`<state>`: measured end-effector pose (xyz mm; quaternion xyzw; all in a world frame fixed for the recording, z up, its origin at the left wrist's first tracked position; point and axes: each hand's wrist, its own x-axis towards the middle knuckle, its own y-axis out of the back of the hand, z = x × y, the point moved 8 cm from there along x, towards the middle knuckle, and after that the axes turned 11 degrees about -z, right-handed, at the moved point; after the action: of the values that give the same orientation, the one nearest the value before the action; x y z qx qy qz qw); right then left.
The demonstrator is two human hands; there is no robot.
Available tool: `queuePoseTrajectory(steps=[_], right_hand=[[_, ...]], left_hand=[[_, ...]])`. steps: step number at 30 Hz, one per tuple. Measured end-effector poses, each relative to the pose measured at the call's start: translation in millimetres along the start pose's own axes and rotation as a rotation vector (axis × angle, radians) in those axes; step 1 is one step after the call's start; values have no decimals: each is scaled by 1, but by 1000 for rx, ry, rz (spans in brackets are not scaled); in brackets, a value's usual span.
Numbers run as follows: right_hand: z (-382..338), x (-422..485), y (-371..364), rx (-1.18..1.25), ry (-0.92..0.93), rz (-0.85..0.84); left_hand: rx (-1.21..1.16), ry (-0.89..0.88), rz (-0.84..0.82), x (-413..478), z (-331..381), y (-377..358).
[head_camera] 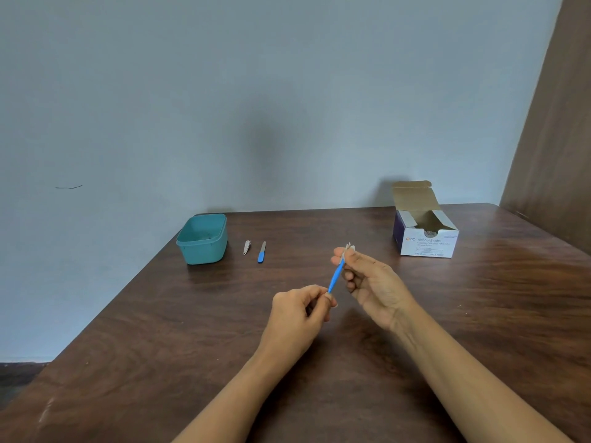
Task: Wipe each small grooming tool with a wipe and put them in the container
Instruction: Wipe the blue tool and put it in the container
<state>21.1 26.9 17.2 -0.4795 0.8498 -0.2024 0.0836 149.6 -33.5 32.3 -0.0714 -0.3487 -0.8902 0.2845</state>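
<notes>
My left hand [302, 310] pinches the lower end of a slim blue-handled tool [335, 278] above the table's middle. My right hand [372, 284] holds a small white wipe [348, 248] folded around the tool's upper end, which is hidden inside it. A teal container [202, 239] stands open at the back left. Just right of it lie a small metal nail clipper [246, 247] and a blue-handled nail file [262, 252], both flat on the wood.
An open white and purple box of alcohol swabs [427, 233] stands at the back right. The dark wooden table [160, 330] meets a grey wall behind and a brown panel on the right. Its left edge runs diagonally.
</notes>
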Motion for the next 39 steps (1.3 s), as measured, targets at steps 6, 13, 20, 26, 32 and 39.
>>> queuePoseTrajectory(steps=[6,13,20,26,32,39], right_hand=[[0,-1,-2,-147,28,29],[-1,-3,-3,-252,66,62],[4,-4,-11,-351,96,31],[5,-7,-10,-261,65,65],[6,-5,0,-127,-38,101],[7,-3,-9,144,-110,-19]], left_hand=[[49,-10,-12,0,1,-1],[85,-15,-5,1,0,-2],[95,-3,56,3,-2,5],[12,6,71,4,-2,7],[-58,8,-28,3,1,-1],[-426,78,-156,4,4,-11]])
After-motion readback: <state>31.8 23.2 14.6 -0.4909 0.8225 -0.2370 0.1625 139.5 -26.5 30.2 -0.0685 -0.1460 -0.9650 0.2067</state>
